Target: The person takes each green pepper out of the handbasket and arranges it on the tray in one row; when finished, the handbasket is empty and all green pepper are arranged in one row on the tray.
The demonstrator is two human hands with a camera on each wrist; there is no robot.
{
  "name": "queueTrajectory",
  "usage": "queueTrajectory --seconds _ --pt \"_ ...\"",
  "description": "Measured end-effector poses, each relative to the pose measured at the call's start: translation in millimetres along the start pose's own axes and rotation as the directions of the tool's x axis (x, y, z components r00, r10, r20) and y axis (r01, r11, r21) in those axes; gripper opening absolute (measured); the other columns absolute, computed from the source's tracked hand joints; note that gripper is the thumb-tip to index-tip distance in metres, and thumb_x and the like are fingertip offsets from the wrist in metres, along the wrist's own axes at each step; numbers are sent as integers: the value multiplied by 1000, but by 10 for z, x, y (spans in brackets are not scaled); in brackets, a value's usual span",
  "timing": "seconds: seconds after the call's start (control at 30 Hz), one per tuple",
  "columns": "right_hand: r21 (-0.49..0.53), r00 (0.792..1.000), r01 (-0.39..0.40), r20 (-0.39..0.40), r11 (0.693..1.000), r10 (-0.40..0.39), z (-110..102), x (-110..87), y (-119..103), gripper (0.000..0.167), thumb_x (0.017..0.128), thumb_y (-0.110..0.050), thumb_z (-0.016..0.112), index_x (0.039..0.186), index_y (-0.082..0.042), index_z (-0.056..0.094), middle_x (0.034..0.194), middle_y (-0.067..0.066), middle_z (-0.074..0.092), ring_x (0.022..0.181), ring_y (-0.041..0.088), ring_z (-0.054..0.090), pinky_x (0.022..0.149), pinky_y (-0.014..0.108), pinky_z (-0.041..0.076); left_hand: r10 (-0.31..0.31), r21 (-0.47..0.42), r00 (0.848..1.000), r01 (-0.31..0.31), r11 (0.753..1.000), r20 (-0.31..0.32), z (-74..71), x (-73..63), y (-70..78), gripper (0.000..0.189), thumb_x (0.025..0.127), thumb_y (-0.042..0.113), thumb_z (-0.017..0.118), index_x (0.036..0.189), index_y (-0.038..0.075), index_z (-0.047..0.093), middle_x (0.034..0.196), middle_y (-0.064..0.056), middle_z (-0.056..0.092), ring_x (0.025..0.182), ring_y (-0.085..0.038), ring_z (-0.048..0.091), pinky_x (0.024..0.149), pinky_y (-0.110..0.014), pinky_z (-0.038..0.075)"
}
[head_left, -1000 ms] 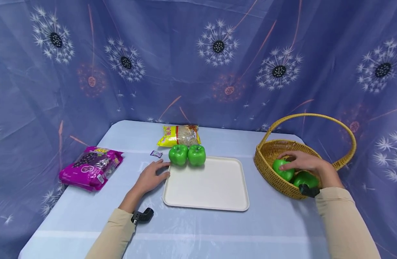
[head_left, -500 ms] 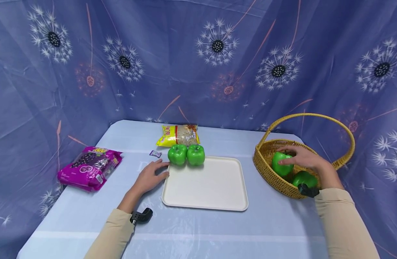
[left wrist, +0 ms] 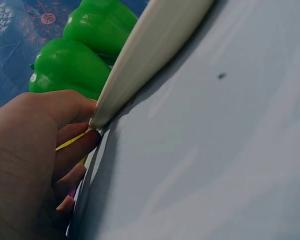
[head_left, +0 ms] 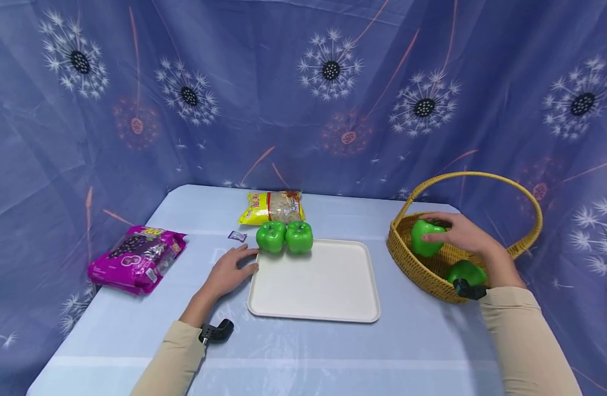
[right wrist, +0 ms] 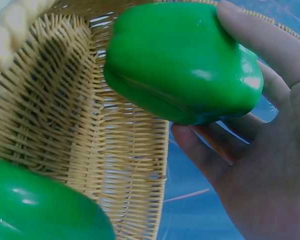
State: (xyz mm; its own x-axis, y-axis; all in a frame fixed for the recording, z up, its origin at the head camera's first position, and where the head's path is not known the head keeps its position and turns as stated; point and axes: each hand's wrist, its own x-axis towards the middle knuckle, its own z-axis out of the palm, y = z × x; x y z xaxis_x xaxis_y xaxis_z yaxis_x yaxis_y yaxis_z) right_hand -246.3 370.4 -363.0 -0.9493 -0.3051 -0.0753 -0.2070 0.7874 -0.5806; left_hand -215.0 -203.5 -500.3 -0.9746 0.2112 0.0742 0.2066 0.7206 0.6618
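Observation:
My right hand point(head_left: 459, 234) grips a green bell pepper point(head_left: 425, 240) in the upper part of the wicker basket point(head_left: 422, 283). In the right wrist view the thumb lies along one side of the held pepper point(right wrist: 175, 65) and the fingers curl on the other. Another green pepper point(head_left: 465, 272) lies in the basket below my wrist. My left hand point(head_left: 229, 273) rests at the left edge of the white tray point(head_left: 313, 286), its thumb and fingertips touching the rim point(left wrist: 135, 55). Two green peppers point(head_left: 271, 237) point(head_left: 299, 237) sit side by side at the tray's far left corner.
Behind the tray lies a yellow and clear food bag point(head_left: 272, 208). A small purple wrapped candy point(head_left: 237, 236) is left of the peppers, and a purple bag point(head_left: 139, 258) lies at far left. The basket's tall handle point(head_left: 474, 175) arches above my right hand.
My right hand has lifted the green pepper up and slightly left within the basket, away from the other pepper. The left hand has stayed at the tray's edge.

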Motion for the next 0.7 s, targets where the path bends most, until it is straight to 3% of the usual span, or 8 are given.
queueTrajectory --seconds 0.27,0.47,0.7 --pt "17 998 25 -52 1000 -24 9 23 -208 62 83 -45 73 138 -23 53 137 7 47 108 27 52 82 46 45 12 1 1000 -12 1000 -10 -23 0 1 44 91 37 65 131 21 61 147 -17 40 136 -44 28 106 -65 21" --pt "3 994 94 -49 996 -94 26 60 -404 61 83 -39 75 137 -19 54 136 10 48 104 26 52 78 44 47 -3 -7 1000 3 1000 -3 -16 -1 11 44 91 37 64 131 22 61 147 -16 40 137 -43 28 106 -64 20" --pt "-42 993 100 -56 994 -102 32 63 -521 62 82 -40 76 136 -18 55 131 11 51 101 27 51 75 43 46 6 -6 1000 -6 1000 -6 -5 7 -1 44 91 38 64 132 21 60 147 -16 40 136 -44 28 106 -64 21"
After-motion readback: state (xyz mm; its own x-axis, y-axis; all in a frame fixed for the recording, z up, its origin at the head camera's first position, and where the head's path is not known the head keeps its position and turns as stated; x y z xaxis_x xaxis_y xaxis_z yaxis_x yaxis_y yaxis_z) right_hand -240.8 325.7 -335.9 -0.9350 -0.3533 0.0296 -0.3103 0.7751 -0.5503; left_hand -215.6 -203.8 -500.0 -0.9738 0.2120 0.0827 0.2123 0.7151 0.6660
